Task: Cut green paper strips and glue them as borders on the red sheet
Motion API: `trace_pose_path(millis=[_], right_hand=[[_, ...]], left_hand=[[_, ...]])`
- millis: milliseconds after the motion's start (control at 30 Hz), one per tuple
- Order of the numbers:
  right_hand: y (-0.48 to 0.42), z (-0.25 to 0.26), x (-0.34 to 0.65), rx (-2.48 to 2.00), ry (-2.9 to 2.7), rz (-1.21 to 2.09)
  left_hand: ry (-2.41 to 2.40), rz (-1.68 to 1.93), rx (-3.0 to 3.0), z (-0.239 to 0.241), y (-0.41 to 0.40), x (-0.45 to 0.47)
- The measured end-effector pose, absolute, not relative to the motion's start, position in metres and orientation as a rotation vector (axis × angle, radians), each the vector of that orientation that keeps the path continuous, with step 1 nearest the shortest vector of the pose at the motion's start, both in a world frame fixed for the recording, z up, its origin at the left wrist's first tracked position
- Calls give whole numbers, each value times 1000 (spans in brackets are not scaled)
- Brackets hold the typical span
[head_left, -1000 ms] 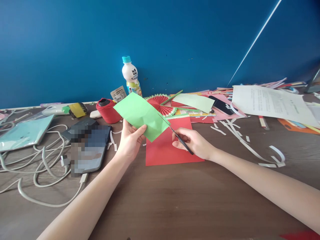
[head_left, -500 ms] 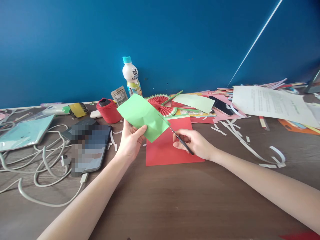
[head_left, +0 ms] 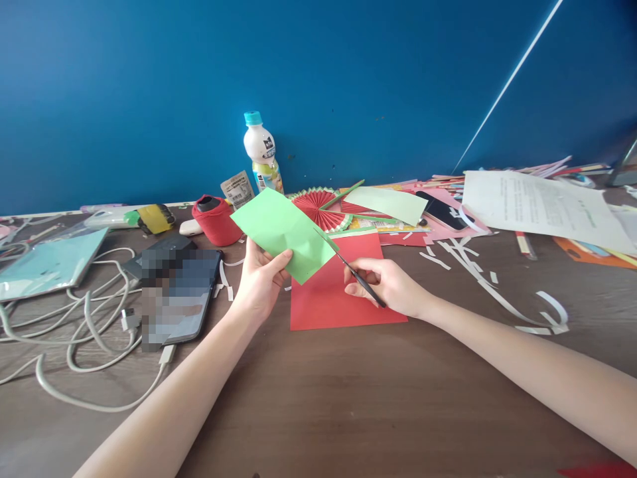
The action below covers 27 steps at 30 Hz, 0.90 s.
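Note:
My left hand [head_left: 266,272] pinches a green sheet of paper [head_left: 283,232] by its lower edge, thumb on top and fingers beneath. The sheet is tilted and held above the table. In my right hand [head_left: 381,282] is a pair of dark-handled scissors [head_left: 365,285], whose blades meet the green paper's right-hand edge. Part of the blades is hidden by the paper. Below both hands a red sheet of paper [head_left: 343,305] lies flat on the table. Just behind the green sheet rests a pleated red paper fan [head_left: 318,204] with a green and white rim.
A drink bottle [head_left: 261,149] and a red roll [head_left: 219,222] stand at the back. On the left lie a phone [head_left: 194,299], looped white cables [head_left: 79,342] and a light-blue pack [head_left: 54,262]. White paper strips [head_left: 490,285] and a printed sheet [head_left: 537,206] are on the right.
Almost nothing differs. The green sheet has shifted very slightly to the left, while both hands and the scissors stay in nearly the same place.

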State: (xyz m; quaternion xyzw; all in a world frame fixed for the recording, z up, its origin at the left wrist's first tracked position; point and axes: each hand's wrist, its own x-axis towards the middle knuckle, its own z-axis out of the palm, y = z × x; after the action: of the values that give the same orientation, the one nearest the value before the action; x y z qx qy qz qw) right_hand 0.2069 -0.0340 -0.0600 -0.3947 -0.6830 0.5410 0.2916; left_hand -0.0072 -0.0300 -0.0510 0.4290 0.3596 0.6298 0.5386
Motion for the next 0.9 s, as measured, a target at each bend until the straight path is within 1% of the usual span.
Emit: trace_pose_path(millis=[900], right_hand=[[-36,-57,206,-1059,-1831,1481]], left_hand=[[892,1450,1055,-58,-35,1]])
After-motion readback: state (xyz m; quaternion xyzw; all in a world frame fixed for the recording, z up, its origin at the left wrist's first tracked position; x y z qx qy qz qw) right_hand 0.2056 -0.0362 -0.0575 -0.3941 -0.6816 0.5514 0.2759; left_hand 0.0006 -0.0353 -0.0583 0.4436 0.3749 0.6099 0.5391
